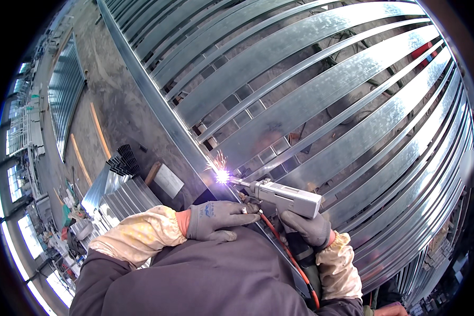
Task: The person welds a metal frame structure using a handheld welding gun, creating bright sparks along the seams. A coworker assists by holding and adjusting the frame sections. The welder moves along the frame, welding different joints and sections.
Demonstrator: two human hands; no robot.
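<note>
My right hand (pixel 306 226), in a grey glove, grips the handle of a silver welding gun (pixel 285 197). Its nozzle points left at a bright spark (pixel 222 176) on the edge rail of a large frame of galvanized steel slats (pixel 321 100). My left hand (pixel 218 220), also grey-gloved with a cream sleeve cover, lies flat beside the gun's nozzle and steadies it with the fingertips. A red hose (pixel 287 253) runs from the gun down along my body.
A stack of steel channel profiles (pixel 122 160) and sheet bundles (pixel 126 197) lies on the concrete floor to the left. Another slatted panel (pixel 66 89) lies farther left. Windows and cluttered benches line the far left wall.
</note>
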